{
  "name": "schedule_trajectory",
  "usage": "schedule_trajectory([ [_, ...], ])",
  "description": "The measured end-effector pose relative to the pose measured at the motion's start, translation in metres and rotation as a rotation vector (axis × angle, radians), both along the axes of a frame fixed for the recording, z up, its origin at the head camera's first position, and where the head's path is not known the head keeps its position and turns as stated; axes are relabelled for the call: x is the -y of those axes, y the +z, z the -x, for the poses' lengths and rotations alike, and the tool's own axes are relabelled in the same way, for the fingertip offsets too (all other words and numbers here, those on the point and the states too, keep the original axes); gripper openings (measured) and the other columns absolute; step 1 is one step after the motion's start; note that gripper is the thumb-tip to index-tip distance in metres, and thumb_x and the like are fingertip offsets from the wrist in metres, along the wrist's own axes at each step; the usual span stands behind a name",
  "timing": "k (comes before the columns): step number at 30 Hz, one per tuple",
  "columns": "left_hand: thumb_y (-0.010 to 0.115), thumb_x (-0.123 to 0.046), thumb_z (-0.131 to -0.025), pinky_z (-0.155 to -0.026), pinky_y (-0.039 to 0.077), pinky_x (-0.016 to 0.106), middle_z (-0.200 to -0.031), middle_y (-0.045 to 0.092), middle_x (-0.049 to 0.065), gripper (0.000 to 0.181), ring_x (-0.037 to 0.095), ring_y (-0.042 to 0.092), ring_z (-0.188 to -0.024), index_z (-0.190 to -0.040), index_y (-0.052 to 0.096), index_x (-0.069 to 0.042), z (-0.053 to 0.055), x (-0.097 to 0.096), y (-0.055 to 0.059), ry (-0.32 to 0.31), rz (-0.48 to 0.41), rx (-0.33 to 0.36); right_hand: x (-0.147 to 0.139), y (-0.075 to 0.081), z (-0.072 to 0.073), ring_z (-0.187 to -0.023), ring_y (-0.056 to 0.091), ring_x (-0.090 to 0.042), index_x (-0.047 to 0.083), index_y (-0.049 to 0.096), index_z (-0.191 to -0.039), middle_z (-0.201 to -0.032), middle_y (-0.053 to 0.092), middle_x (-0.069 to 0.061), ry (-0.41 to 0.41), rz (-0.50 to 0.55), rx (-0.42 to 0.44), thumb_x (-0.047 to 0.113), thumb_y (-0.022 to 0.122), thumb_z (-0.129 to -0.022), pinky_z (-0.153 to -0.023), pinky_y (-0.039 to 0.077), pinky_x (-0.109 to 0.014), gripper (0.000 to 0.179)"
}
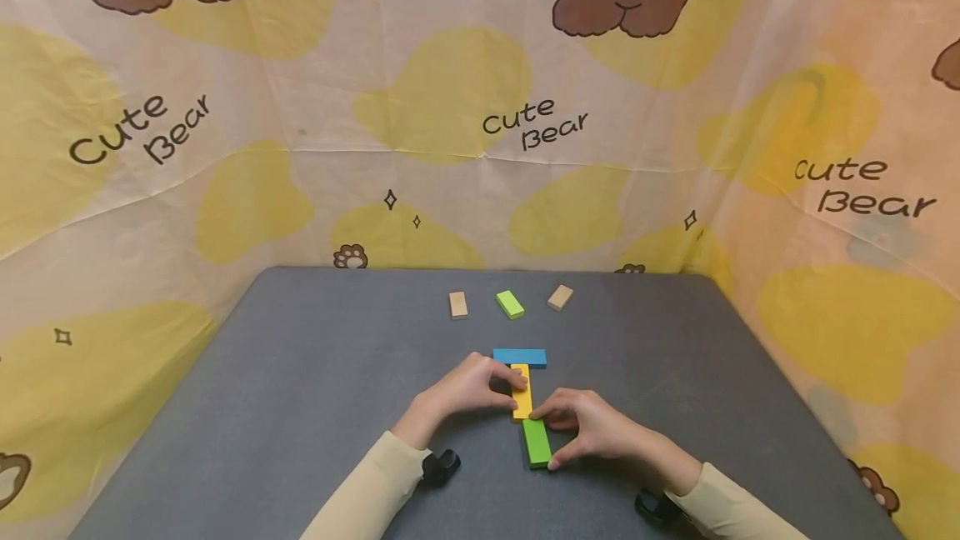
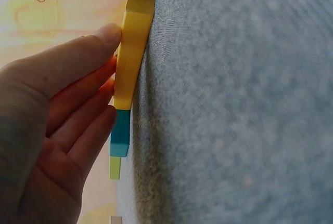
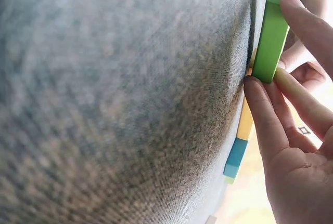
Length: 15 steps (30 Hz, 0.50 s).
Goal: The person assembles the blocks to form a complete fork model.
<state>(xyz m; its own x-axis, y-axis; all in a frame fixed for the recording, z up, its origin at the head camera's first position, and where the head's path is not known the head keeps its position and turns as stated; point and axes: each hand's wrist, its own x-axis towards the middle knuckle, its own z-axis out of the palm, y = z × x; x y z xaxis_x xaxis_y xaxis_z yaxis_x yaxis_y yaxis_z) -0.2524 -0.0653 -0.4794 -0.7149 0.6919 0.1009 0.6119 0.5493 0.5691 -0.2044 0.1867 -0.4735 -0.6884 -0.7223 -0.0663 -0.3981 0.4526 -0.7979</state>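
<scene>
My left hand (image 1: 467,386) holds a yellow wooden block (image 1: 521,394) lying lengthwise on the table, its thumb at the near left edge and a fingertip over the top. Beyond that block's far end a blue block (image 1: 519,357) lies crosswise, forming a T with it. At the near end is a green block (image 1: 537,443), slightly slanted. My right hand (image 1: 592,425) grips this green block by its ends, thumb at the near end and fingers at the far one. In the right wrist view the green block (image 3: 271,39) sits between thumb and fingertips.
Farther back on the grey table (image 1: 315,373) lie a plain wood block (image 1: 458,305), a light green block (image 1: 510,304) and another plain wood block (image 1: 560,297). A bear-print cloth (image 1: 450,107) hangs behind the table and along both sides.
</scene>
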Motion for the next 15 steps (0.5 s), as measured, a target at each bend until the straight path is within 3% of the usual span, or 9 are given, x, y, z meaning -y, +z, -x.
schedule_trajectory([
  [15,0.077,-0.031,-0.081,-0.1,0.051,0.024,-0.116,0.072,-0.011,0.029,0.002,0.064,-0.114,-0.11,0.074,-0.026,0.001,0.0001,-0.0013,0.002,-0.002,-0.001,0.0032,-0.0024,0.0009,-0.102,0.065,-0.011,0.014,0.063,-0.115,-0.112,0.063,-0.001,-0.013,-0.049,-0.085,0.034,0.087,-0.067,-0.088,0.055,-0.018,0.058],
])
